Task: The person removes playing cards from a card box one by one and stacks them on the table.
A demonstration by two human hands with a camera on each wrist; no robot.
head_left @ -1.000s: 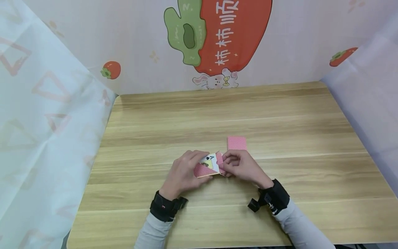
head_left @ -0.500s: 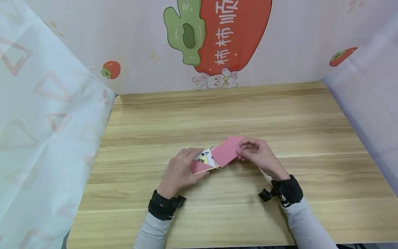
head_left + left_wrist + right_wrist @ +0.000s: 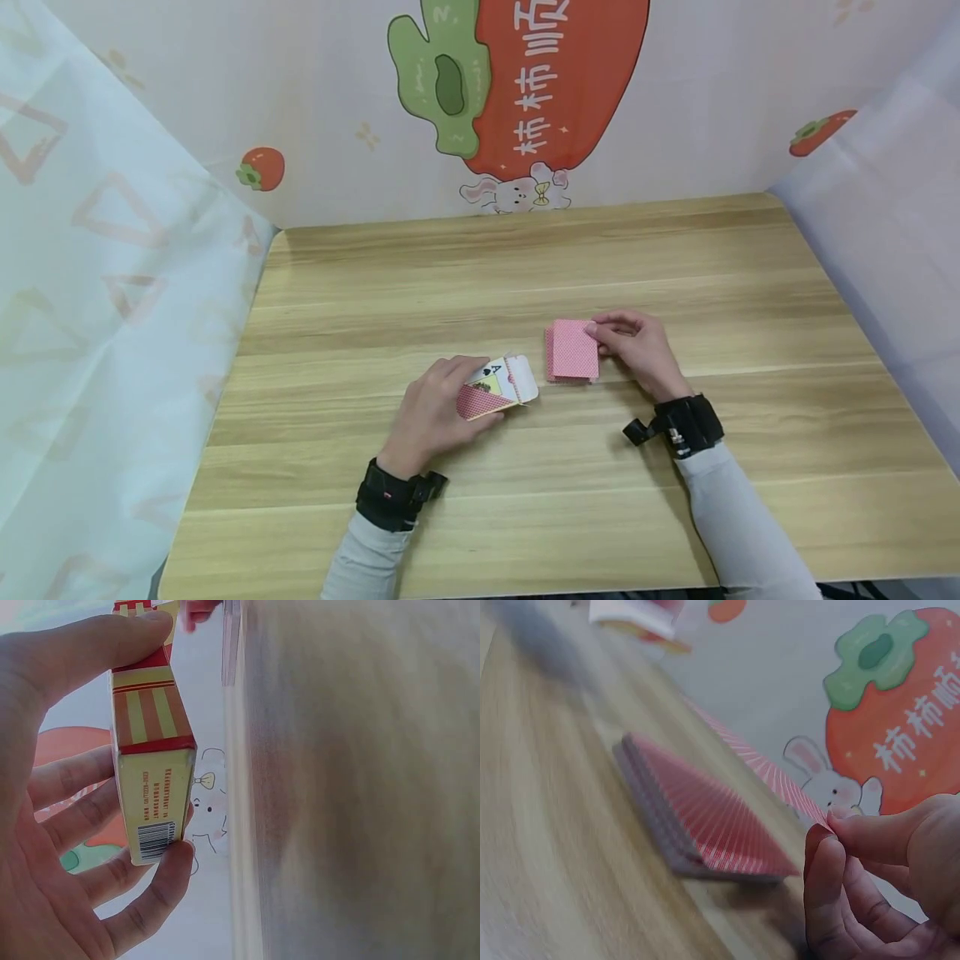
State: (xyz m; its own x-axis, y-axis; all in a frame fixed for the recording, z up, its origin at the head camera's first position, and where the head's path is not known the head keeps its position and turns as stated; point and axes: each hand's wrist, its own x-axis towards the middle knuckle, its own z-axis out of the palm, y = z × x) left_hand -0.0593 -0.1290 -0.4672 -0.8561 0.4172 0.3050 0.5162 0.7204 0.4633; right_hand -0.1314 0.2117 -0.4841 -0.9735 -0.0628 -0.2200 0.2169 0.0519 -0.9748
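Note:
My left hand [image 3: 429,412] grips a playing card box [image 3: 483,403], thumb on one narrow side and fingers on the other. The box has a red-patterned panel, a window showing an ace, and a white flap lifted at its right end. In the left wrist view its bottom [image 3: 156,799] with the barcode faces me. My right hand [image 3: 639,348] pinches a single red-backed playing card [image 3: 576,347] by its corner, thumb against fingertips. Beneath that card lies a squared deck of playing cards [image 3: 712,814] on the table, with a gap between them in the right wrist view.
The wooden table [image 3: 360,292] reaches to a white backdrop [image 3: 330,100] printed with red fruit and a rabbit. White cloths hang along the left and right sides. Both wrists wear black camera straps.
The right hand has drawn the card out of the box and carried it up and right over the deck. The left hand has shifted slightly left with the box.

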